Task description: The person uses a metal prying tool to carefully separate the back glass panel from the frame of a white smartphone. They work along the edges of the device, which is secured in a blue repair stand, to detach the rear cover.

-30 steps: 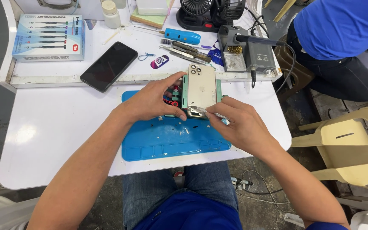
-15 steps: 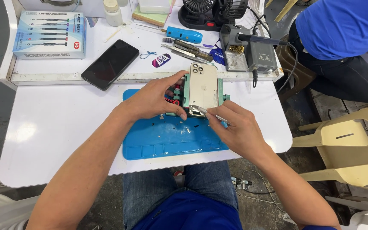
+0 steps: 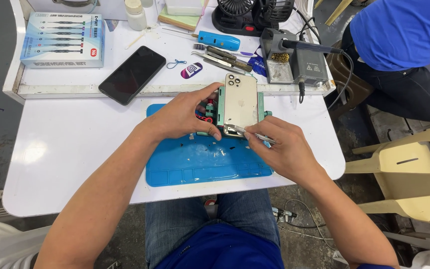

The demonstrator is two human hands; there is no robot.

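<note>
Gold-coloured phone (image 3: 240,103) face down, back glass up, camera cluster of three lenses at the top left corner. Clamped upright-lengthwise in a green holding fixture (image 3: 262,105), fixture sitting on the top edge of a blue work mat (image 3: 200,164) on the white table (image 3: 70,149). Lower end of the back glass looks scuffed and flecked; small loose bits scattered on the mat just below the phone.

Left hand (image 3: 182,117) wrapped against the left side of fixture and phone, thumb along the top, fingers curled shut at the lower left corner, steadying it. Right hand (image 3: 282,149) pinched closed on a thin metal tool (image 3: 254,133), tip touching the phone's bottom edge.

On the raised shelf behind: dark phone (image 3: 132,74) lying screen up, boxed screwdriver set (image 3: 63,40), blue handled tool (image 3: 218,40), soldering station (image 3: 294,60), black fan (image 3: 250,15). Second person in a blue shirt (image 3: 404,30) seated at the far right.

Against the frame half a second back: same clamp position for the phone, same left-hand hold, tool tip at the same bottom edge. Only the camera view shifted slightly; no visible change in the work itself.
</note>
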